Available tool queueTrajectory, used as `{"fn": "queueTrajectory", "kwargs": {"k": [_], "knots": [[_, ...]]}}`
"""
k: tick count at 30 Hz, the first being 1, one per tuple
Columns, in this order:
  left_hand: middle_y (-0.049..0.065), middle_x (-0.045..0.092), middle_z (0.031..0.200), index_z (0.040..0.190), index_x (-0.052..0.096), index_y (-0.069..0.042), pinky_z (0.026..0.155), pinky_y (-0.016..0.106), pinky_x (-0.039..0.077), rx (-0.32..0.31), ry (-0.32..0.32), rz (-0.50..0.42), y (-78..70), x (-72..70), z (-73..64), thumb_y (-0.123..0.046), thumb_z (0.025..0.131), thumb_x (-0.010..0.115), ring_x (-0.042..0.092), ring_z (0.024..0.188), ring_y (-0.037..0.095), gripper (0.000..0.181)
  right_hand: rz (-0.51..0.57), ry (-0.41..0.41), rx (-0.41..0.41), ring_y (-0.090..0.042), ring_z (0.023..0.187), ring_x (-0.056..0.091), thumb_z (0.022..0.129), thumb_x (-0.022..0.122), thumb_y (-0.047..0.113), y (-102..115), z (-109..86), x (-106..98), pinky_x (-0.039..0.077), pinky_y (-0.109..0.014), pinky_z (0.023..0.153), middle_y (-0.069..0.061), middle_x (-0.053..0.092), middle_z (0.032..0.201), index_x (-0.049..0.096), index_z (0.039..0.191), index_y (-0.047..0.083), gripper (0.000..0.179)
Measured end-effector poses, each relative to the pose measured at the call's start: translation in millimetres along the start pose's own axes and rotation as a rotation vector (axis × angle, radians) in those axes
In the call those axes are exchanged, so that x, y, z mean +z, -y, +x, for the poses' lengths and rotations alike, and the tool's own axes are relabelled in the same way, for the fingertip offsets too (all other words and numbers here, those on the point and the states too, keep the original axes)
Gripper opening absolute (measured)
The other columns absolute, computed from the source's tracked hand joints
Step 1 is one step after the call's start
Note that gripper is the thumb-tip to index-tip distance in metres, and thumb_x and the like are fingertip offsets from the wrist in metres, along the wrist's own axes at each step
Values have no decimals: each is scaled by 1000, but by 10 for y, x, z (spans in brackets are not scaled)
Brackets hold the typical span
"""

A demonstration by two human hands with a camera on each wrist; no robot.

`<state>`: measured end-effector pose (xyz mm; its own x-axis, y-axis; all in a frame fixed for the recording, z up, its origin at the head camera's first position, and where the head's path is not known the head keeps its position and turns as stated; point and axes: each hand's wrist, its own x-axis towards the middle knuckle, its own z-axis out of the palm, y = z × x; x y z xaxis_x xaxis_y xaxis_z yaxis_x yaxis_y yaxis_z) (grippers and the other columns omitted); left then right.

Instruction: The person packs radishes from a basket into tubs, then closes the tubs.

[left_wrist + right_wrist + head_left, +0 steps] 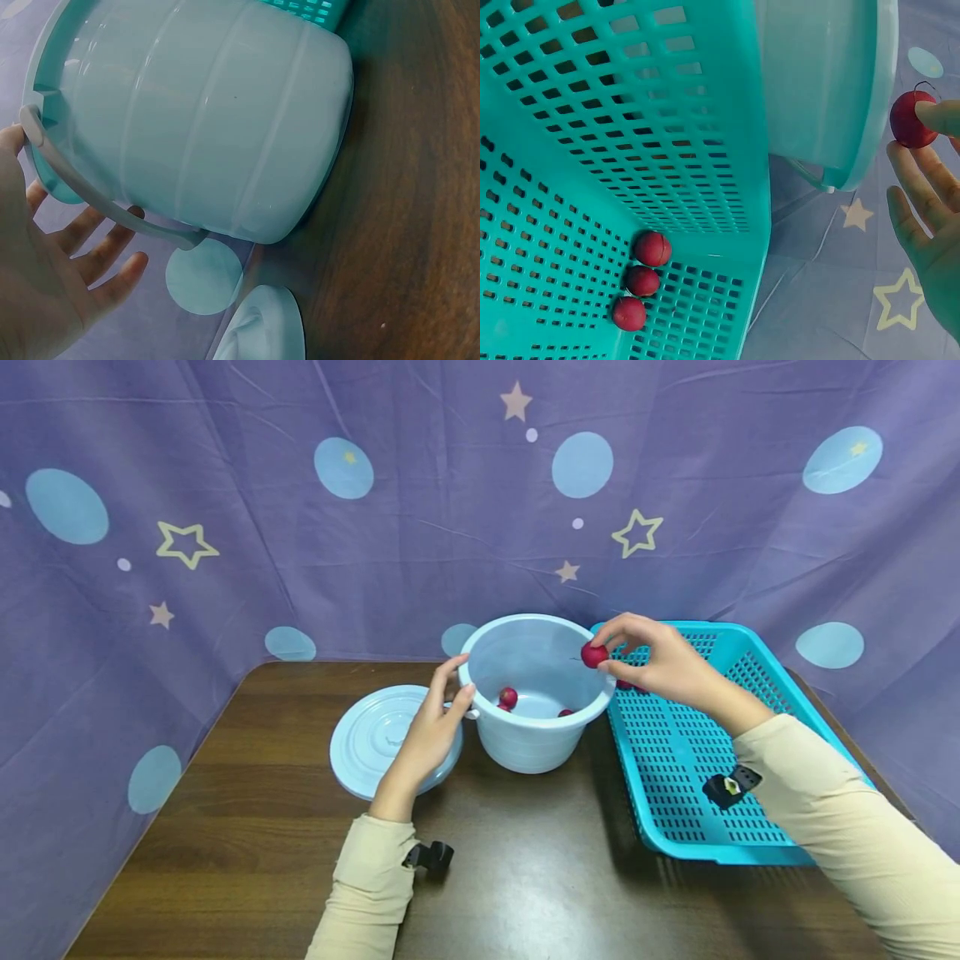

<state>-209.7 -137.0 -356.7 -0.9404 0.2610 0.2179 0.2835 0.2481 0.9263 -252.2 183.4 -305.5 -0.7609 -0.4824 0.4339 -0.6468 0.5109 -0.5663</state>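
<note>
My right hand [660,662] pinches a red radish [595,654] between thumb and fingertips, over the right rim of a light blue bucket [528,747]. A thin root trails from that radish, also visible in the right wrist view. My left hand [429,727] holds the bucket's left rim, its other fingers spread beside the handle [82,187] in the left wrist view. Inside the bucket lie a few radishes [508,697], partly hidden by the front wall. Three more radishes [643,281] sit in a corner of the turquoise basket [678,850].
A light blue lid [367,743] lies on the brown wooden table [525,877], left of the bucket and partly under my left arm. The basket stands close to the bucket's right side. Behind the table hangs a purple patterned cloth [450,543].
</note>
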Motion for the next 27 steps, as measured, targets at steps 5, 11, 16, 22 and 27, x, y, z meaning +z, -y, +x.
{"fn": "queueTrajectory", "kwargs": {"k": [5,11,16,22,27], "knots": [[25,44,141,154,29,-13,102,48,40,-1,1,3,-6,9,-4,-23,107,44,49,124,34,50,1,24,-15,-16,92,63,83,77,-2,-27,9,54,51,-45,82,-4,65,111,68,108,9,28],[26,44,141,154,29,-13,102,47,41,5,2,2,-6,17,-4,-23,107,44,50,124,32,50,3,44,1,-18,92,62,81,78,-5,-53,-12,97,50,-47,82,-5,64,111,68,107,9,31],[27,44,141,154,28,-11,101,48,41,12,1,0,-8,20,-5,-21,107,43,49,125,35,50,-20,45,-2,-19,92,62,81,78,-5,-74,-23,111,51,-46,82,-5,64,111,68,107,9,31],[26,44,141,154,28,-12,101,47,41,0,-6,13,-25,19,-7,-22,107,44,49,124,33,50,-51,9,-13,-20,91,62,83,77,-2,-87,-21,79,51,-49,81,-5,65,110,67,109,5,28],[25,45,141,154,28,-12,100,46,42,-5,-6,18,-21,14,-13,-22,107,44,50,123,32,50,-51,-23,17,-19,92,62,89,73,3,-83,-45,10,50,-48,85,-5,65,112,67,112,4,24]]}}
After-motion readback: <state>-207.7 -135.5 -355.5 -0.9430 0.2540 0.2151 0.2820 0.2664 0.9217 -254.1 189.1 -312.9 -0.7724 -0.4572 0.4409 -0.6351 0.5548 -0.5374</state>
